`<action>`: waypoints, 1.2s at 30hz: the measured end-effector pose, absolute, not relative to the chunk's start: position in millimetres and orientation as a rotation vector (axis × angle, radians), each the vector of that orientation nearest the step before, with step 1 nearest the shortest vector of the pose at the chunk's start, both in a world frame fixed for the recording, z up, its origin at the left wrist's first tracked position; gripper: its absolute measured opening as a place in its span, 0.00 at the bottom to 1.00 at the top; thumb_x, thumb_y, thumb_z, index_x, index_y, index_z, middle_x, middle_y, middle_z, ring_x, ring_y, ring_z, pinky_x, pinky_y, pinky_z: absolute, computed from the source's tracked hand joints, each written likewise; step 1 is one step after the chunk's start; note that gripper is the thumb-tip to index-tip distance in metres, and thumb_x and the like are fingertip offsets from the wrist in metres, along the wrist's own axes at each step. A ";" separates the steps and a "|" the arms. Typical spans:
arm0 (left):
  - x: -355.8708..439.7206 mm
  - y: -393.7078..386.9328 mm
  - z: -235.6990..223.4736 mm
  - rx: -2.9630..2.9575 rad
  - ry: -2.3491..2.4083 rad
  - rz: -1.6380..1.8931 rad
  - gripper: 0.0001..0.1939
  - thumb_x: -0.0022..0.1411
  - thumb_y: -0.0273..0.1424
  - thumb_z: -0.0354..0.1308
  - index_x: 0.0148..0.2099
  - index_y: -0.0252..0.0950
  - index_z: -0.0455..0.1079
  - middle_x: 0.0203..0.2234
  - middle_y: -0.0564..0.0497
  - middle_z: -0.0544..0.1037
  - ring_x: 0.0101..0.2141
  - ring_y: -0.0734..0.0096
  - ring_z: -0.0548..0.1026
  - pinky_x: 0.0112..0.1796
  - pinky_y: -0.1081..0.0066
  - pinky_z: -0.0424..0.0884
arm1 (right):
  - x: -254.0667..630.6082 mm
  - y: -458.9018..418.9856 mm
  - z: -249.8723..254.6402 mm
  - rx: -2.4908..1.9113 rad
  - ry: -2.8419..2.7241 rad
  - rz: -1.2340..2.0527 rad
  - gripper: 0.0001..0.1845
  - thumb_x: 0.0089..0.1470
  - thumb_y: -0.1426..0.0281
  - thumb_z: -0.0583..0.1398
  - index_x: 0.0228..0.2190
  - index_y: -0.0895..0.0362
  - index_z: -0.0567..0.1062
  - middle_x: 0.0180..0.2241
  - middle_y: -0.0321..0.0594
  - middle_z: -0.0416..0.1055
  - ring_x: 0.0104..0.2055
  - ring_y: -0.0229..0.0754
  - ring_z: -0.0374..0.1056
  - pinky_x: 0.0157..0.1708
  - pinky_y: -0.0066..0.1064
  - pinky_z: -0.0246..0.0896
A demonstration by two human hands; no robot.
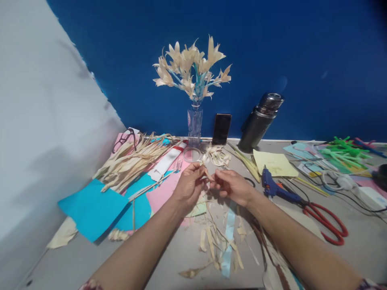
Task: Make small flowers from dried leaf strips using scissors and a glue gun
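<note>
Above the middle of the table my left hand (190, 183) pinches a small pale strip of dried husk (208, 175) between thumb and fingers. My right hand (232, 186) meets it from the other side, with its fingertips closed on the strip's lower end. Curled husk strips (217, 154) lie just beyond the fingers, beside a roll of clear tape (192, 154). Below the hands are scattered husk scraps (211, 243) and a light blue paper strip (229, 237).
A clear bottle (194, 125) holds husk flowers (187, 64). To the right are a phone (222, 129), a leaning flask (258, 125), a blue glue gun (279, 187) and red-handled scissors (329, 221). Dried husks (136, 161) and blue sheets (93, 209) lie left.
</note>
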State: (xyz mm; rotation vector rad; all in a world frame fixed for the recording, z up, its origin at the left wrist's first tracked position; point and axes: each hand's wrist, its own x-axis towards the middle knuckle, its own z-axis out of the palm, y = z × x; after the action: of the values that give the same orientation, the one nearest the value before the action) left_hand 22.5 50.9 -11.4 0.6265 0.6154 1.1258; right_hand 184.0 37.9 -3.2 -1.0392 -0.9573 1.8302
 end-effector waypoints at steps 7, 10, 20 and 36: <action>25.1 50.9 -11.6 0.708 0.739 1.216 0.15 0.50 0.32 0.71 0.37 0.35 0.69 0.22 0.56 0.73 0.20 0.75 0.71 0.20 0.77 0.65 | 185.2 37.8 -1.8 -1.243 -1.310 1.343 0.19 0.46 0.53 0.68 0.26 0.57 0.80 0.26 0.38 0.74 0.24 0.34 0.60 0.22 0.27 0.53; 27.6 47.3 -7.8 0.710 0.771 1.203 0.14 0.50 0.31 0.70 0.35 0.36 0.69 0.20 0.55 0.73 0.19 0.75 0.70 0.20 0.77 0.66 | 185.0 36.2 -1.4 -1.259 -1.387 1.361 0.16 0.44 0.58 0.71 0.25 0.58 0.79 0.24 0.37 0.74 0.25 0.36 0.64 0.26 0.28 0.57; 24.0 49.8 -9.7 0.511 0.739 1.169 0.11 0.55 0.27 0.66 0.36 0.35 0.65 0.24 0.54 0.74 0.23 0.76 0.73 0.27 0.75 0.70 | 180.8 34.9 0.2 -1.195 -1.221 1.581 0.17 0.42 0.58 0.70 0.23 0.59 0.77 0.24 0.37 0.74 0.20 0.30 0.57 0.20 0.25 0.46; 38.6 39.6 -17.2 0.800 0.898 1.289 0.12 0.53 0.33 0.66 0.35 0.37 0.65 0.22 0.60 0.66 0.20 0.80 0.65 0.22 0.79 0.63 | 181.3 34.6 -9.3 -1.231 -1.429 1.367 0.16 0.49 0.57 0.68 0.26 0.59 0.78 0.23 0.36 0.74 0.25 0.36 0.66 0.28 0.29 0.60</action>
State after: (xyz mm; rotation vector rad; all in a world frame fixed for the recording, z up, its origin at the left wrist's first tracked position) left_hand 38.6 39.6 -17.2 0.7997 0.8981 1.2890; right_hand 181.3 34.6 -9.3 -1.2311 -1.4292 1.3666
